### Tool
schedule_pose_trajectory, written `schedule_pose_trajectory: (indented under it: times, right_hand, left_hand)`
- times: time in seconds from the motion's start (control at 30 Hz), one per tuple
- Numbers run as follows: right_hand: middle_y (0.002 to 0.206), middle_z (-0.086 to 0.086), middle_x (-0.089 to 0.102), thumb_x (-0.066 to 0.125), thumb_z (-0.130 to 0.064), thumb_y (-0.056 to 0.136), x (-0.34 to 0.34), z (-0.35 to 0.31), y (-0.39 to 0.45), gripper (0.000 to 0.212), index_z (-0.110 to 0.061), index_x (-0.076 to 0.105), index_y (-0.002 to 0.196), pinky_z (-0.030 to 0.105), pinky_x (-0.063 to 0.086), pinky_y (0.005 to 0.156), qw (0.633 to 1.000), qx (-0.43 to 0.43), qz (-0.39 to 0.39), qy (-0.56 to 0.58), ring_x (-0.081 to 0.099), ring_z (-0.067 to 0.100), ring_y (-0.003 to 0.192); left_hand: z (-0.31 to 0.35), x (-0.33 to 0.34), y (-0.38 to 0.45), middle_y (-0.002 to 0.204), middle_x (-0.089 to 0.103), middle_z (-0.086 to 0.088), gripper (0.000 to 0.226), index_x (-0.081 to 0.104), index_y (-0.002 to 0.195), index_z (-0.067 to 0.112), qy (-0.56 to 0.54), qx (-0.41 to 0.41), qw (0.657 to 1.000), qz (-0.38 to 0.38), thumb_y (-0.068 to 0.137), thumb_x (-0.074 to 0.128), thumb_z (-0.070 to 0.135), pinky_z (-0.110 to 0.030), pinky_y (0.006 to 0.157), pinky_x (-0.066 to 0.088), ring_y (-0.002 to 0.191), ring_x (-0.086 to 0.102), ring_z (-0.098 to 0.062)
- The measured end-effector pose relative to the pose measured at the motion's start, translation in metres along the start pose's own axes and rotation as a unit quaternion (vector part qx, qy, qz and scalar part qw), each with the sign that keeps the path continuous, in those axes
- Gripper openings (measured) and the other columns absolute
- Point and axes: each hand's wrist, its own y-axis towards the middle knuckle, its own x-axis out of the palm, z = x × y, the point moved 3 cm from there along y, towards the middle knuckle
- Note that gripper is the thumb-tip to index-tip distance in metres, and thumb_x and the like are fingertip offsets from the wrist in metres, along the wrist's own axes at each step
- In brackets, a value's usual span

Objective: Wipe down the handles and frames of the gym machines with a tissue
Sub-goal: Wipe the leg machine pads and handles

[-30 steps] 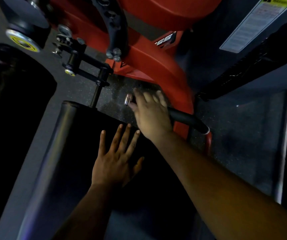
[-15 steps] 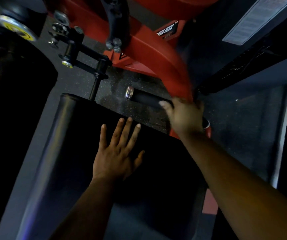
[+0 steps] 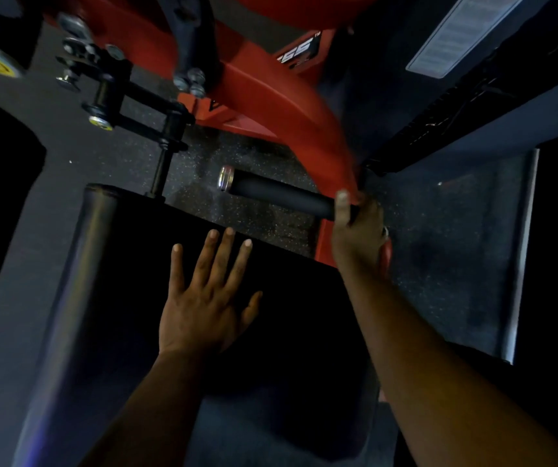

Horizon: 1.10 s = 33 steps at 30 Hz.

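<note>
Since a second ago the right hand (image 3: 360,230) has slid along the black foam-covered handle (image 3: 281,195) from its chrome-capped free end to its root, where the handle meets the red steel machine frame (image 3: 281,106); half a second ago it was already near that spot. The left hand (image 3: 203,298) has stayed put.

The dark speckled rubber floor (image 3: 247,156) fills the background. On it stands the red frame, curving from the top centre down to the right hand, with a black bracket and grey bolts (image 3: 191,79) fixed near its upper part. At lower centre lies the broad black padded seat (image 3: 136,298), its rounded edge on the left, held by a thin black post (image 3: 159,173). A black adjusting linkage with a yellow-tipped pin (image 3: 100,122) sits to the upper left. A white warning label (image 3: 452,32) shows at the upper right, too blurred to read.

The left hand lies flat on the pad, fingers straight and spread, holding nothing. The right hand is curled round the base of the handle, its thumb laid across the black grip. The chrome end cap (image 3: 225,178) points left, bare of the hand. I cannot tell whether the tissue is under the right palm; none shows.
</note>
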Motion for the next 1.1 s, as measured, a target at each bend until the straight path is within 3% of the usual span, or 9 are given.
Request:
schedule_pose_trajectory:
  times: [0.1, 0.2, 0.27, 0.37, 0.57, 0.73, 0.83, 1.0, 1.1]
  right_hand:
    - [0.099, 0.004, 0.066, 0.026, -0.074, 0.099, -0.013, 0.007, 0.020, 0.067, -0.020, 0.066, 0.097, 0.039, 0.046, 0.099, 0.991, 0.075, -0.057, 0.094, 0.064, 0.029, 0.106]
    - [0.096, 0.002, 0.064, 0.023, -0.078, 0.096, -0.019, -0.008, 0.003, 0.084, -0.008, 0.068, 0.108, 0.028, 0.041, 0.085, 0.994, 0.025, -0.037, 0.097, 0.063, 0.027, 0.103]
    - [0.120, 0.012, 0.062, 0.021, -0.085, 0.088, -0.012, -0.016, -0.017, 0.097, -0.006, 0.061, 0.126, 0.039, 0.043, 0.100, 0.998, -0.035, -0.014, 0.058, 0.055, 0.034, 0.123]
    - [0.163, 0.017, 0.029, 0.021, -0.088, 0.081, 0.001, -0.010, -0.022, 0.107, -0.012, 0.034, 0.156, 0.063, 0.020, 0.121, 0.998, 0.022, -0.034, 0.040, 0.025, 0.035, 0.151]
    - [0.146, 0.012, 0.056, 0.009, -0.109, 0.056, -0.008, 0.028, 0.025, 0.128, -0.025, 0.056, 0.141, 0.054, 0.036, 0.116, 0.957, 0.251, -0.062, 0.135, 0.053, 0.034, 0.132]
    - [0.160, 0.014, 0.033, 0.019, -0.085, 0.082, -0.012, -0.018, -0.018, 0.100, -0.016, 0.039, 0.153, 0.057, 0.025, 0.119, 0.981, 0.118, -0.057, 0.143, 0.033, 0.035, 0.146]
    - [0.158, 0.015, 0.038, 0.019, -0.090, 0.085, -0.010, -0.002, -0.009, 0.100, -0.019, 0.042, 0.151, 0.060, 0.026, 0.119, 0.982, 0.139, -0.045, 0.120, 0.035, 0.037, 0.145]
    - [0.157, 0.013, 0.044, 0.004, -0.111, 0.050, -0.010, 0.038, 0.025, 0.142, -0.021, 0.045, 0.152, 0.058, 0.027, 0.120, 0.956, 0.258, -0.084, 0.111, 0.042, 0.036, 0.144]
    - [0.157, 0.013, 0.040, 0.016, -0.088, 0.087, -0.014, 0.006, 0.004, 0.098, -0.019, 0.043, 0.152, 0.058, 0.027, 0.119, 0.972, 0.176, -0.083, 0.133, 0.038, 0.036, 0.145]
  left_hand:
    - [0.000, -0.001, 0.001, 0.172, 0.007, -0.008, 0.080, 0.016, 0.164, 0.022, 0.002, 0.001, 1.000, -0.005, 0.098, 0.035, 0.063, -0.065, 0.123, 0.003, 0.159, 0.005, -0.026]
    - [0.000, -0.001, 0.000, 0.172, 0.007, -0.008, 0.081, 0.015, 0.164, 0.022, 0.006, 0.001, 1.000, -0.002, 0.098, 0.035, 0.063, -0.065, 0.123, 0.002, 0.159, 0.005, -0.027]
    - [0.000, -0.001, 0.000, 0.172, 0.007, -0.008, 0.080, 0.015, 0.164, 0.022, 0.009, 0.002, 1.000, -0.003, 0.098, 0.034, 0.063, -0.065, 0.123, 0.002, 0.159, 0.006, -0.027]
    - [-0.001, -0.001, 0.000, 0.172, 0.007, -0.008, 0.080, 0.014, 0.165, 0.022, 0.016, 0.000, 1.000, -0.003, 0.098, 0.033, 0.063, -0.064, 0.124, 0.001, 0.159, 0.006, -0.026]
    - [-0.001, -0.001, 0.002, 0.172, 0.009, -0.008, 0.081, 0.017, 0.164, 0.022, 0.009, -0.002, 1.000, -0.004, 0.097, 0.036, 0.064, -0.064, 0.123, 0.001, 0.159, 0.008, -0.027]
    - [-0.002, -0.001, 0.001, 0.172, 0.008, -0.009, 0.082, 0.016, 0.164, 0.021, 0.011, 0.004, 1.000, -0.006, 0.097, 0.035, 0.063, -0.065, 0.123, 0.002, 0.159, 0.006, -0.027]
    - [-0.002, 0.000, 0.001, 0.172, 0.009, -0.009, 0.081, 0.017, 0.164, 0.022, 0.007, -0.001, 1.000, -0.006, 0.097, 0.036, 0.064, -0.065, 0.123, 0.001, 0.159, 0.006, -0.027]
    - [-0.002, -0.001, 0.002, 0.172, 0.008, -0.009, 0.081, 0.016, 0.164, 0.022, 0.007, -0.002, 1.000, -0.004, 0.098, 0.034, 0.064, -0.065, 0.123, 0.002, 0.159, 0.006, -0.027]
    - [-0.002, -0.001, 0.001, 0.172, 0.007, -0.009, 0.081, 0.015, 0.164, 0.022, 0.006, -0.003, 1.000, -0.007, 0.098, 0.034, 0.064, -0.065, 0.123, 0.002, 0.159, 0.005, -0.026]
